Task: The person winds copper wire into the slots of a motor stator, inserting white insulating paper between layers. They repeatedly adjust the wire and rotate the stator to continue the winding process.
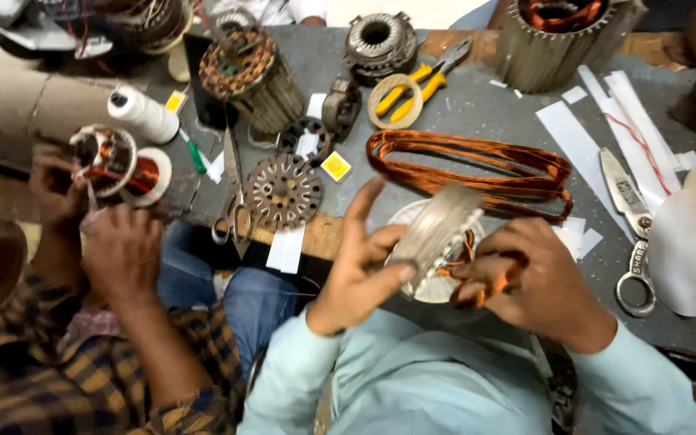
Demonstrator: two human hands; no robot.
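Two hands in pale blue sleeves work at the near edge of the grey bench (477,105). Left hand (360,270) half open, index finger pointing up, thumb and lower fingers pressed on the rim of a round stator (437,234). Stator is a ribbed grey-metal ring, motion-blurred, tilted with its upper edge leaning up and right; its flat face is turned toward the left hand, so the axis through the hole runs roughly left-right. Right hand (529,278) curled closed, fingers pinching copper winding wire (469,286) at the stator's lower right side. Behind it on the bench lies a long flattened copper coil (477,165), glossy orange-brown strands, long axis left-right. Steel shears (631,234) lie right of the coil, handles toward the person, next to white paper strips (582,145). Yellow-handled pliers (416,84) and a tape ring (395,101) sit farther back. At left a second person in a plaid shirt holds a smaller wound stator (110,161) in both hands.
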